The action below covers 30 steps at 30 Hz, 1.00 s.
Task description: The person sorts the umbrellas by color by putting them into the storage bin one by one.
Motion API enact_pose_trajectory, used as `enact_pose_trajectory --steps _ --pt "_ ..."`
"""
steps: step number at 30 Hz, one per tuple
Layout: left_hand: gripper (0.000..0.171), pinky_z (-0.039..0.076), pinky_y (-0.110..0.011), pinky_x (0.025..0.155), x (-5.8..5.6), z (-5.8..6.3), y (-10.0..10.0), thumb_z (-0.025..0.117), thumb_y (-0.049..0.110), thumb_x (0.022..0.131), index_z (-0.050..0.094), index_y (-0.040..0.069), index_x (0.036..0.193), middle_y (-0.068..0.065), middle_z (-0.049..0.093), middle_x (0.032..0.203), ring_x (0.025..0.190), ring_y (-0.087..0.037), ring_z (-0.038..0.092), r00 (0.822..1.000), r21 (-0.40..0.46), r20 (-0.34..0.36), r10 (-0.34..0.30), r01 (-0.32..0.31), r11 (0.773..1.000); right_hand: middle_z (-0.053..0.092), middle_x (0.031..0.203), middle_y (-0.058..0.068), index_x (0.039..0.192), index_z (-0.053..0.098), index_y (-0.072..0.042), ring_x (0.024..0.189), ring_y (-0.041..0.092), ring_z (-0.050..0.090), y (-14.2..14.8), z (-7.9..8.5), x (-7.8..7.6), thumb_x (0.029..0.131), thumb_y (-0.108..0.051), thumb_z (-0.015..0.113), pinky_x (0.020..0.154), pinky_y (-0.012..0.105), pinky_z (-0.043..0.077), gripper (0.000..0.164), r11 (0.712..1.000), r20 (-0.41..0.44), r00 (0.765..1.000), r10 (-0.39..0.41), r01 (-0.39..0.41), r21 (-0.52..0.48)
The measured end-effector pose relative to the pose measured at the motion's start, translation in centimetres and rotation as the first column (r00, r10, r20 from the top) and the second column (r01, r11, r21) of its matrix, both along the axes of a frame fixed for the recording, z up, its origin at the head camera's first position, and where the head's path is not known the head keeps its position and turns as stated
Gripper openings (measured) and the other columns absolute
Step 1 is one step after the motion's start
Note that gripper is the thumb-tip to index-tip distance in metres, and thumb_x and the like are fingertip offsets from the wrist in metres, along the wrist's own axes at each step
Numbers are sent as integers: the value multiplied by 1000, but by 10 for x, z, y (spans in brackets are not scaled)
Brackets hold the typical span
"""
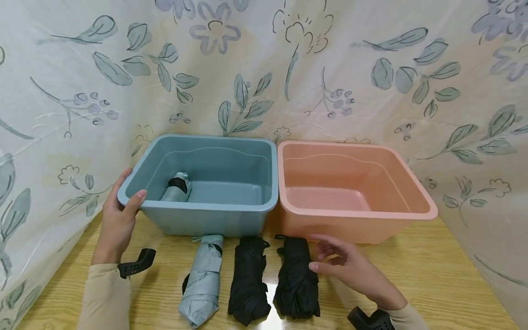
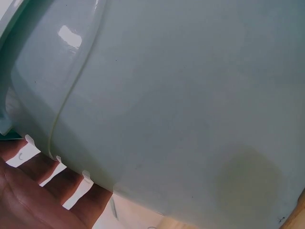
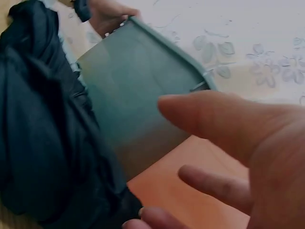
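My left hand (image 1: 118, 215) grips the front left corner of a blue plastic bin (image 1: 206, 207), thumb on the front rim and fingers at the left side. From the left wrist, those fingers (image 2: 90, 202) lie along the bin's outer wall. Inside the bin lies a folded light blue umbrella (image 1: 176, 188) with a black band. My right hand (image 1: 350, 266), fingers apart and loosely bent, is just right of a folded black umbrella (image 1: 298, 279). Another folded black umbrella (image 1: 249, 282) and a light blue one (image 1: 203, 279) lie to its left, in front of the bins.
A pink plastic bin (image 1: 359, 213) stands right beside the blue one. Both rest on a wood-grain table (image 1: 445, 275). Floral-patterned sheeting (image 1: 264, 59) hangs behind and along both sides.
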<state>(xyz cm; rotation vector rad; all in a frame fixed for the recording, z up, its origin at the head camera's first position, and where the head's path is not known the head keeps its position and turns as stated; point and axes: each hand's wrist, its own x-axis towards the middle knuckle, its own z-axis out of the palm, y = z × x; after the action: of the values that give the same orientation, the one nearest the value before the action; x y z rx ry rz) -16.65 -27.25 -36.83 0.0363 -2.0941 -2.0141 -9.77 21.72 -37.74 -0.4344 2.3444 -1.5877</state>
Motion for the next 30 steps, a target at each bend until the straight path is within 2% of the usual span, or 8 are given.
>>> enact_pose_trajectory --steps 6,15,18,21,24,27,30 --pt "68 42 -12 91 1 0 -1 59 24 104 24 35 161 -13 19 162 138 -28 28 1000 -10 22 15 -15 1000 57 106 14 143 56 -7 91 27 57 -6 -6 -1 91 -22 79 76 32 52 59 995 3 998 68 -68 70" --pt "68 42 -12 91 0 1 -1 59 23 104 24 36 161 -13 19 162 138 -28 28 1000 -9 22 13 -13 1000 55 102 10 140 61 -13 82 19 55 -15 -15 1 89 -28 81 71 29 51 57 988 -50 995 84 -77 135" --pt "68 41 -12 92 -1 1 -1 59 24 104 24 36 161 -13 18 163 138 -29 28 1000 -10 26 11 -11 1000 51 93 8 142 60 -14 76 15 51 -18 -18 1 89 -30 80 66 27 48 58 984 -80 991 105 -92 151" --pt "68 41 -12 93 -1 1 -1 59 24 104 24 37 161 -13 18 163 139 -29 27 1000 -7 29 11 -11 1000 44 88 8 144 59 -17 73 17 45 -21 -21 2 90 -33 79 63 27 42 60 980 -93 990 111 -93 178" --pt "68 41 -13 93 -1 2 -1 59 24 104 24 37 161 -13 17 164 140 -30 26 999 -8 33 13 -12 1000 40 90 7 147 56 -22 75 21 41 -23 -22 4 91 -37 77 62 27 38 62 971 -76 991 106 -87 222" --pt "68 41 -13 93 -1 2 -1 59 24 104 24 37 161 -13 17 164 140 -30 26 999 -14 36 16 -15 1000 42 93 8 150 51 -29 79 22 40 -26 -23 4 93 -42 74 64 29 37 63 960 -41 993 109 -95 263" --pt "68 41 -13 94 -1 2 -1 59 25 104 24 37 161 -13 17 164 140 -30 26 999 -16 39 16 -15 1000 53 110 10 152 48 -31 90 23 45 -29 -25 4 94 -45 72 72 36 41 64 955 -33 993 112 -98 281"
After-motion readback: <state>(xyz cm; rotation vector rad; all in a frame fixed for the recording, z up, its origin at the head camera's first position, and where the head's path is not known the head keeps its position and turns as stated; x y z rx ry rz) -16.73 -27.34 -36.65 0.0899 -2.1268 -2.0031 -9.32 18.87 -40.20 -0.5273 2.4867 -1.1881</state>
